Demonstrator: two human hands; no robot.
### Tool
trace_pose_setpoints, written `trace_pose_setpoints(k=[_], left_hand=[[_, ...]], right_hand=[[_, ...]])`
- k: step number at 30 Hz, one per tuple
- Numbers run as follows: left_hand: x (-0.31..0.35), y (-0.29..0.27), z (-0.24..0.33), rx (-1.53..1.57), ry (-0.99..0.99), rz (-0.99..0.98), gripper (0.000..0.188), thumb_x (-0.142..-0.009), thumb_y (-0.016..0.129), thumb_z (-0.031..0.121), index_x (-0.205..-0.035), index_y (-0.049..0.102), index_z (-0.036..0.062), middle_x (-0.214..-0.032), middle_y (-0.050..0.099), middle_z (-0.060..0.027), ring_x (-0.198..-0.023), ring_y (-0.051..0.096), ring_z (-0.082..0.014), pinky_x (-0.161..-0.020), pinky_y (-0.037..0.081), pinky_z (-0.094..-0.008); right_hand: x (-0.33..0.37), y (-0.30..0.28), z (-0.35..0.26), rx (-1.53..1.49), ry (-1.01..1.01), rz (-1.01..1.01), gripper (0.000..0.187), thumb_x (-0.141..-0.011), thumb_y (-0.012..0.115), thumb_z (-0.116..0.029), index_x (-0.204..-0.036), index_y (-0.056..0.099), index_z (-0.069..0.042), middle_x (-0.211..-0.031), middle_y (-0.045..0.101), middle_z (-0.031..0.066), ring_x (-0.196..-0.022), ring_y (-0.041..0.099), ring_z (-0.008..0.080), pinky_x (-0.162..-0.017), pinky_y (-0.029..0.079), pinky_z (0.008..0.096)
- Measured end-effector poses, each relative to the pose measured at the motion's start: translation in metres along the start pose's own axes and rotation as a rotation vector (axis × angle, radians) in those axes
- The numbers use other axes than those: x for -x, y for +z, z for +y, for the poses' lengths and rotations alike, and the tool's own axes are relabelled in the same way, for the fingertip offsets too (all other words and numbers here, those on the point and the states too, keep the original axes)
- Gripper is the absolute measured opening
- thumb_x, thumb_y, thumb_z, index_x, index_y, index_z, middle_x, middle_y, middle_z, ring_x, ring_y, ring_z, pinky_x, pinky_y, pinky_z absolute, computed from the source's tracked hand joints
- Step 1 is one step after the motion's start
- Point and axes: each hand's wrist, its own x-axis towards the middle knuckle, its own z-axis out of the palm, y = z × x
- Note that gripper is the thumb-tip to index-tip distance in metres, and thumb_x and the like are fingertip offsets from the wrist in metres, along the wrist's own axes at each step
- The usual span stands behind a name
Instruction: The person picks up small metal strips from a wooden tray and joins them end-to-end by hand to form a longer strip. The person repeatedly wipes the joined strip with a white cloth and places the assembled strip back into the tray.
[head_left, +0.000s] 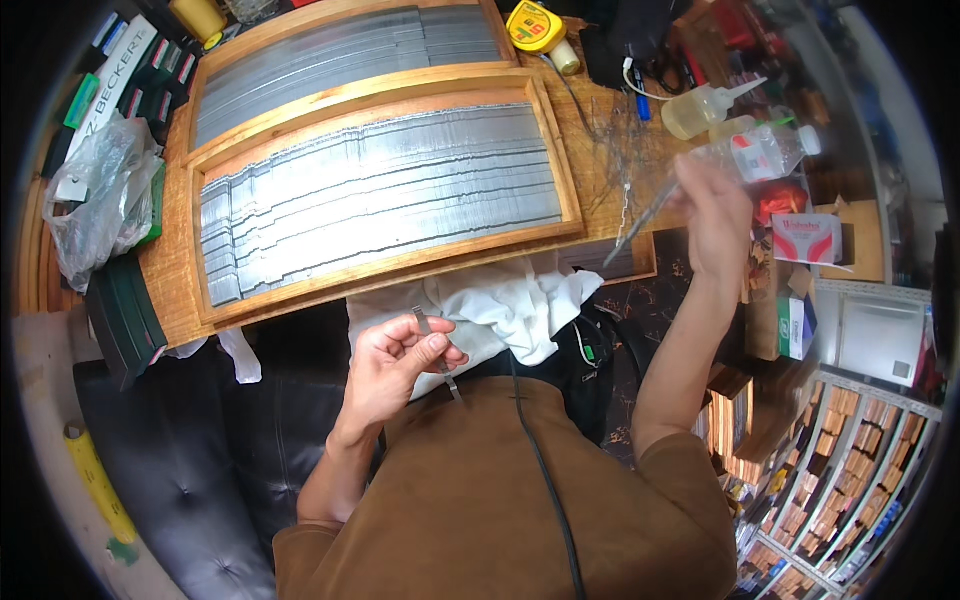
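In front of my lap, my left hand (400, 355) pinches a thin, flat metal strip (453, 388) between thumb and fingers; it sticks out above and below the grip. Out to the right, my right hand (712, 205) is smeared by motion, raised near the bottles. From its fingers a long, thin grey rod (632, 240) slants down to the left; its exact kind is too blurred to name. Ahead on the bench lies a wooden frame tray (400, 248) filled with tightly packed rows of thin metal strips (385, 190). A white cloth (520, 305) is bunched below the bench edge.
Behind is a second wooden tray (345, 18) of strips. A yellow tape measure (535, 27), a nozzle bottle (697, 110) and a clear plastic bottle (770, 155) stand right. Loose thin wires (622, 135) lie between. A plastic bag (105, 195) and boxes are left.
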Motion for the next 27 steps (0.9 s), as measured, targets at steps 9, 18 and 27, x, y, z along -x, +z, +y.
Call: trace_pose_setpoints(k=[9,18,27], left_hand=[[-0.005,0.007,0.015,-0.080,-0.119,-0.100,0.018,-0.102,0.070,0.013,-0.109,0.073,-0.0030,-0.095,0.078,-0.0121,-0.086,0.076,-0.0186,-0.072,0.061,-0.0294],[0.003,0.005,0.004,-0.103,-0.137,-0.029,0.016,-0.100,0.073,0.015,-0.106,0.076,0.0005,-0.094,0.078,-0.0071,-0.085,0.075,-0.0146,-0.066,0.055,-0.0242],[-0.010,-0.002,0.006,-0.149,-0.241,-0.014,0.017,-0.101,0.072,0.017,-0.106,0.075,0.0012,-0.099,0.079,-0.0064,-0.085,0.076,-0.0135,-0.065,0.054,-0.0230]], right_hand=[[0.128,0.127,0.032,-0.134,0.369,-0.761,0.013,-0.096,0.074,-0.007,-0.098,0.077,0.006,-0.083,0.074,0.0039,-0.074,0.066,0.0048,-0.064,0.054,0.0213],[0.136,0.138,0.044,-0.094,0.397,-0.859,0.013,-0.097,0.074,-0.003,-0.103,0.073,0.009,-0.083,0.073,0.0092,-0.068,0.069,0.0106,-0.058,0.058,0.0247],[0.133,0.146,0.078,-0.260,0.559,-0.829,0.020,-0.100,0.073,-0.013,-0.101,0.074,0.007,-0.079,0.071,0.0074,-0.061,0.067,0.0108,-0.051,0.055,0.0245]])
